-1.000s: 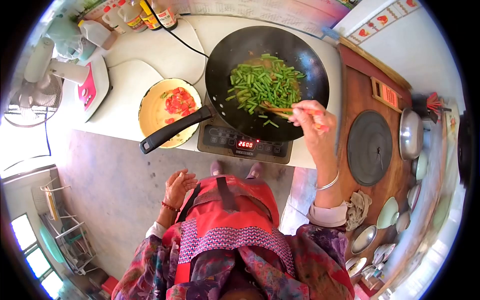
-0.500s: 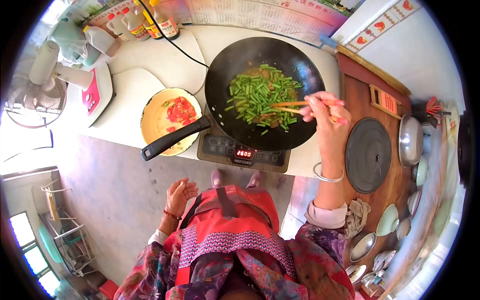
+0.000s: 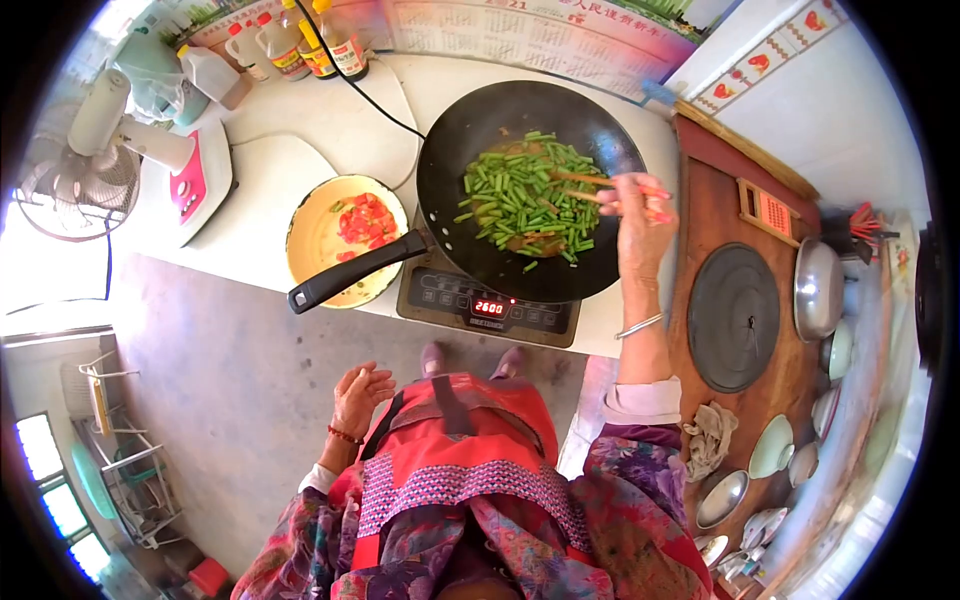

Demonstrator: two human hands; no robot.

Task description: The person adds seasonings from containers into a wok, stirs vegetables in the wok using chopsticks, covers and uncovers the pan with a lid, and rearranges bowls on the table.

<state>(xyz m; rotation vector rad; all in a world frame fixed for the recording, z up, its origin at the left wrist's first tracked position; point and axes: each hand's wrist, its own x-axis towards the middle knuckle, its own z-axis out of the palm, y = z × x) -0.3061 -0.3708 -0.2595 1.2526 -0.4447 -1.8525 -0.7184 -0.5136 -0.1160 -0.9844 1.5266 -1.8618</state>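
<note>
**Pinching chopsticks (image 3: 588, 180) in the right hand (image 3: 640, 228), with the beans (image 3: 525, 190) toward nine o'clock**

Taking twelve o'clock as the far side of the counter (image 3: 310, 110): with thumb and fingers closed around the chopsticks, poised over the three o'clock rim of the wok (image 3: 520, 108). From there, pointing inward between nine and ten o'clock along the long axis of the chopsticks, nearly straight across the view, with a narrow gap between the pair. At the tips, reaching the three o'clock half of the heap; cannot tell how deep. Judged from this layout, well placed for the beans: near, on the same side, and with nothing in between.

Around the tips, cut beans heaped loosely, turned every way, with no single long axis. Beyond the heap, bare dark wall all around, then the handle (image 3: 355, 272), running out toward eight o'clock and crossing over the bowl (image 3: 310, 235) with red pieces (image 3: 366, 222) inside. Under the wok, toward six o'clock, the cooker (image 3: 538, 316), showing lit red digits.

Farther out, at about seven o'clock from the wok, the left hand (image 3: 360, 398), loosely curled and gripping nothing, beside the apron (image 3: 415, 450), well apart from the beans. At between four and five o'clock from the right hand, a dark disc (image 3: 735, 318).
</note>
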